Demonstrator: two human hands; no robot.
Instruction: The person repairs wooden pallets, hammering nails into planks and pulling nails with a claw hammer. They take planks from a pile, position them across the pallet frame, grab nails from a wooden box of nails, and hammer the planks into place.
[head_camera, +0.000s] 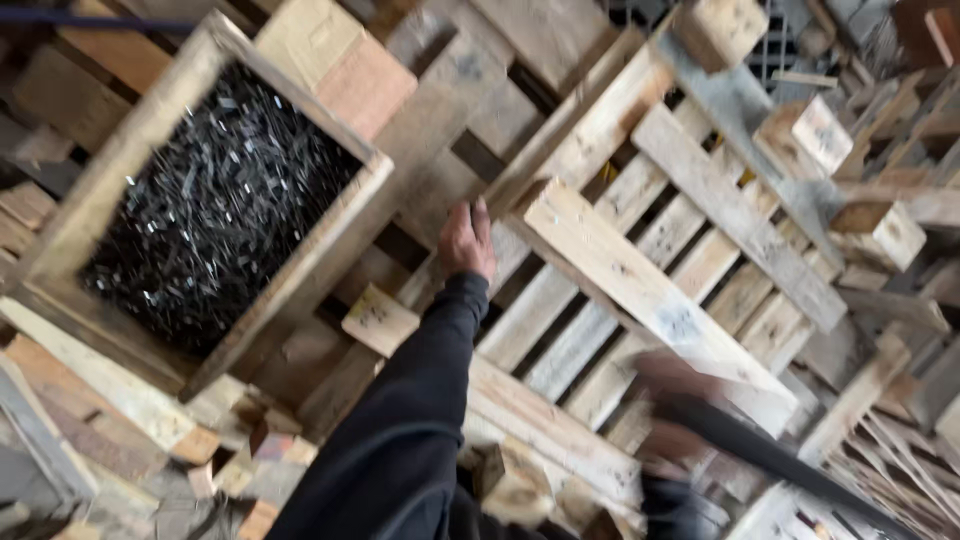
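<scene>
No packages, labels, signs or screens anywhere in view.
</scene>
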